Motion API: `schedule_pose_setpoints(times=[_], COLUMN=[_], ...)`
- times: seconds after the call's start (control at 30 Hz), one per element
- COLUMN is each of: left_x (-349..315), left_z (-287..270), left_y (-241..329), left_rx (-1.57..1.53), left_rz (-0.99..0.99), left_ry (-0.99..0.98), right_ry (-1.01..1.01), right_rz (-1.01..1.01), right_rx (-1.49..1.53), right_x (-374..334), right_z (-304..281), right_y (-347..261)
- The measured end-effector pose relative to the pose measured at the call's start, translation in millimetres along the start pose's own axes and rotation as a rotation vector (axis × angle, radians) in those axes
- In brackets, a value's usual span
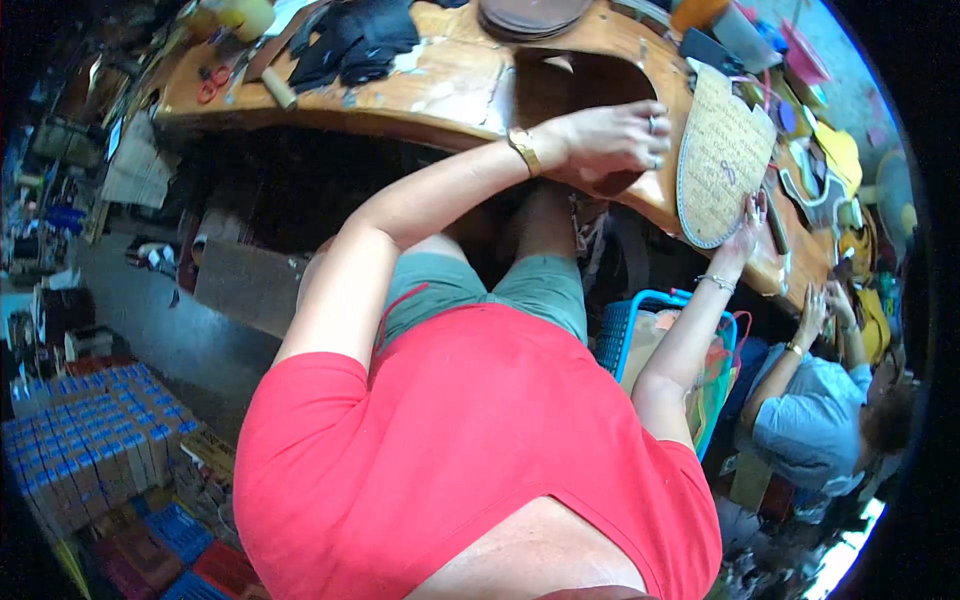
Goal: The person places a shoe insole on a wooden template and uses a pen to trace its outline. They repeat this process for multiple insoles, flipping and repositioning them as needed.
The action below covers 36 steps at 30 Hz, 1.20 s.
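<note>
My left hand (612, 140), with a gold watch at its wrist, is over a dark brown leather-like piece (570, 88) with a rounded edge. Its fingers curl downward; their tips and anything between them are hidden. The brown piece lies on the wooden table and reaches over its near edge. To its right is a tan, rounded flat panel (725, 150) with dark script-like marks and a stitched-looking border. Beside that panel's lower right edge rests my right hand (742, 238), fingers stretched out and apart.
Along the wooden table (450, 80) lie black cloth pieces (358, 42), red-handled scissors (212, 84) and a round brown stack (535, 15). A blue basket (615, 335) stands by my right arm. At the right another person (810, 420) works. Stacked boxes (95, 430) fill the lower left.
</note>
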<state>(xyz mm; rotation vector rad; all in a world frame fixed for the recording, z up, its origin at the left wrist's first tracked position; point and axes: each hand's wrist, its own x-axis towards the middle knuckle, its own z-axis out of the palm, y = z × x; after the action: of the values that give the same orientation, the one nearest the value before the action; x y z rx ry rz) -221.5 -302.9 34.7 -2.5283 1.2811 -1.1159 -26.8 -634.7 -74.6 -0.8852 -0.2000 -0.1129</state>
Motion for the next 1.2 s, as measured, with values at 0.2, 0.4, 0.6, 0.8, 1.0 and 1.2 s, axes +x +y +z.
schedule_pose_setpoints(times=[0.2, 0.4, 0.6, 0.8, 1.0, 1.2], left_x=[10.8, -11.8, -76.3, -93.2, -95.4, -93.9], left_z=[69.5, 74.9, 18.5, 19.8, 42.2, 46.9], left_y=[10.8, 5.1, 0.0, 5.9, -19.7, -36.6], left_rx=[-0.112, -0.446, -0.314, -0.303, -0.323, -0.327], left_rz=[-0.095, -0.455, -0.808, -0.855, -0.836, -0.840], left_ry=[-0.065, -0.012, -0.193, -0.297, -0.291, -0.307], right_ry=[0.082, 0.060, 0.041, 0.107, 0.220, -0.092], right_rz=[-0.058, -0.103, -0.181, -0.397, -0.605, -0.497], right_rx=[-0.062, -0.079, -0.187, -0.573, -0.997, -0.720], right_x=[-10.5, -18.7, -20.8, -23.4, -42.0, -46.0], right_z=[24.4, 33.3, 38.3, 42.8, 85.1, 137.2], right_y=[0.4, -4.8, 0.1, 8.1, -18.2, -21.9])
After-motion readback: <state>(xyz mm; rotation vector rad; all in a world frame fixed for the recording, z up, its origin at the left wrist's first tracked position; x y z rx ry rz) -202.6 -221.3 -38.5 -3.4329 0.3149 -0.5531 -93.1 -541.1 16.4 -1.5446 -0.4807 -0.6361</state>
